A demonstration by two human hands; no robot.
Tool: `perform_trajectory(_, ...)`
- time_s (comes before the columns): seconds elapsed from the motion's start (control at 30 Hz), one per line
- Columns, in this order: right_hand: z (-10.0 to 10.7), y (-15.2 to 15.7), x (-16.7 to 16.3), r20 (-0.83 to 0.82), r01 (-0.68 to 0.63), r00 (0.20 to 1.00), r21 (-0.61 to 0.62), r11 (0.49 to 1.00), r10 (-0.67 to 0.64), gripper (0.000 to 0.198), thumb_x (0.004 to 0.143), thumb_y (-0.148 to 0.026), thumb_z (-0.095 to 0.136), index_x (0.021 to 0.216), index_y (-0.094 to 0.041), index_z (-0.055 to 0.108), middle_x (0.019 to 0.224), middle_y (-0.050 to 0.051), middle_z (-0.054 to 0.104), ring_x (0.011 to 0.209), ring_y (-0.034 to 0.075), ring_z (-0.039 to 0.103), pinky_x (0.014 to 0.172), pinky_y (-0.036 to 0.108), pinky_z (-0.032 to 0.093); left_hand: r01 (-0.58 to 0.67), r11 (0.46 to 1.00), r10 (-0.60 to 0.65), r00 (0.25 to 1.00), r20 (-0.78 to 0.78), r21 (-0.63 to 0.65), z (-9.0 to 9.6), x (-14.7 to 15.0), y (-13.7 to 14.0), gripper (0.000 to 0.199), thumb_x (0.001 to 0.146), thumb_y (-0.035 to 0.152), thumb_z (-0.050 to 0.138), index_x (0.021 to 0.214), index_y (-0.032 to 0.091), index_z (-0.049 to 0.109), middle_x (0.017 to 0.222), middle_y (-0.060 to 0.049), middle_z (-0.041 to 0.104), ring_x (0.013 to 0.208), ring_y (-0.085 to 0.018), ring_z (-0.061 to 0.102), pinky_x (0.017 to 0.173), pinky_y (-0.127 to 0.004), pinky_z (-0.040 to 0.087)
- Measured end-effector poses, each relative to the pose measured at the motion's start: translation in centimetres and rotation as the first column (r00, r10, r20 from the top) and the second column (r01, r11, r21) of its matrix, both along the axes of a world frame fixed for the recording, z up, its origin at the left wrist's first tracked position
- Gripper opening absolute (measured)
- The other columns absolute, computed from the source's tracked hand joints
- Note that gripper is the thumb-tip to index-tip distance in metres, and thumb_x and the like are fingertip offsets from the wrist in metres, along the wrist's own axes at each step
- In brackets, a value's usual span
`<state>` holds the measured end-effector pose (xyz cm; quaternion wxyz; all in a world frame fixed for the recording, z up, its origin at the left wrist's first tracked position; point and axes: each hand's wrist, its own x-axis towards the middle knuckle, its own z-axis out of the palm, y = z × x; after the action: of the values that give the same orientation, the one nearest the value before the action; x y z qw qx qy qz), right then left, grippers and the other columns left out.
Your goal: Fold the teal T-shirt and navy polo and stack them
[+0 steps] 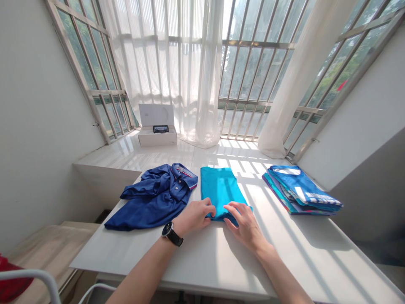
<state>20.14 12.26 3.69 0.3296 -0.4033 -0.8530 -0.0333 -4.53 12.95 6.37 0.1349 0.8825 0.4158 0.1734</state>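
A turquoise garment (220, 183), folded into a neat rectangle, lies flat on the white table in front of me. My left hand (199, 212), with a black watch on its wrist, has its fingers curled round the near left corner of the cloth. At the near right edge, my right hand (243, 221) rests its fingertips on the fabric, thumb and fingers apart. Part of the near edge is hidden by my hands. Just left of it lies a navy polo shirt (160, 194), loosely spread and wrinkled, its striped collar towards the turquoise garment.
On the right side of the table (196, 261) sits a stack of folded clothes (300, 190), a blue printed one on top. An open white box (158, 137) with a phone-like dark device (160, 128) on it stands by the window. A white chair frame (34, 274) is at lower left.
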Motion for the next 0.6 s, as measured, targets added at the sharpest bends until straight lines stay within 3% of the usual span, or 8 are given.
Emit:
perform_trajectory(0.17,-0.8,0.6,2.5,0.078,-0.111,0.991,-0.003,0.994,0.111,0.023,0.101,-0.017,0.053,0.104,-0.025,0.074,0.100,0.006,0.074,0.089,0.022,0.066,0.082,0.038,0.050,0.042,0.997,-0.037,0.997,0.065,-0.072,0.5,-0.8,0.3,0.007,0.084,0.025,0.075,0.091,0.026,0.077,0.102,-0.001,0.065,0.071,-0.012,0.059,0.067,-0.024,0.043)
perform_trajectory(0.23,-1.0,0.5,3.0,0.072,-0.128,0.989,0.010,0.992,0.127,0.023,0.102,-0.017,0.052,0.102,-0.024,0.074,0.097,0.006,0.073,0.085,0.021,0.065,0.080,0.037,0.050,0.042,0.997,-0.036,0.996,0.083,-0.071,0.6,-0.7,0.3,0.012,0.091,0.034,0.071,0.089,0.024,0.077,0.099,-0.002,0.065,0.071,-0.012,0.059,0.067,-0.024,0.044)
perform_trajectory(0.37,-0.9,0.1,3.3,0.021,-0.147,0.989,-0.052,0.988,0.148,0.022,0.102,-0.016,0.050,0.100,-0.023,0.071,0.097,0.007,0.072,0.083,0.020,0.067,0.075,0.032,0.052,-0.044,0.994,0.036,0.997,0.071,0.102,0.4,0.8,0.2,0.031,0.103,0.035,0.053,0.086,0.021,0.074,0.094,-0.005,0.068,0.090,-0.019,0.063,0.086,-0.032,0.048)
perform_trajectory(0.47,-0.6,-0.2,2.6,-0.008,-0.130,0.991,-0.102,0.986,0.130,0.022,0.098,-0.013,0.051,0.098,-0.024,0.070,0.095,0.006,0.072,0.084,0.020,0.068,0.076,0.031,0.054,-0.127,0.963,0.103,0.989,0.111,0.238,-0.7,2.7,0.2,0.025,0.104,0.033,0.050,0.114,0.021,0.070,0.127,-0.011,0.066,0.122,-0.026,0.057,0.106,-0.043,0.044)
perform_trajectory(0.53,-0.5,-0.3,2.1,-0.028,-0.118,0.993,-0.121,0.986,0.115,0.022,0.096,-0.012,0.051,0.095,-0.024,0.070,0.094,0.006,0.072,0.085,0.021,0.069,0.076,0.032,0.055,-0.116,0.958,0.103,0.993,0.062,0.264,-1.7,3.6,0.2,0.034,0.103,0.034,0.051,0.134,0.023,0.061,0.146,-0.012,0.056,0.138,-0.030,0.047,0.114,-0.049,0.040)
perform_trajectory(0.6,-0.3,-0.3,2.1,-0.063,-0.121,0.992,-0.158,0.980,0.112,0.020,0.095,-0.016,0.051,0.092,-0.024,0.069,0.088,0.005,0.071,0.080,0.020,0.069,0.073,0.031,0.055,-0.088,0.965,0.098,0.995,-0.027,0.249,-2.4,4.0,0.2,0.040,0.103,0.035,0.050,0.142,0.025,0.056,0.153,-0.012,0.051,0.144,-0.033,0.042,0.116,-0.055,0.037)
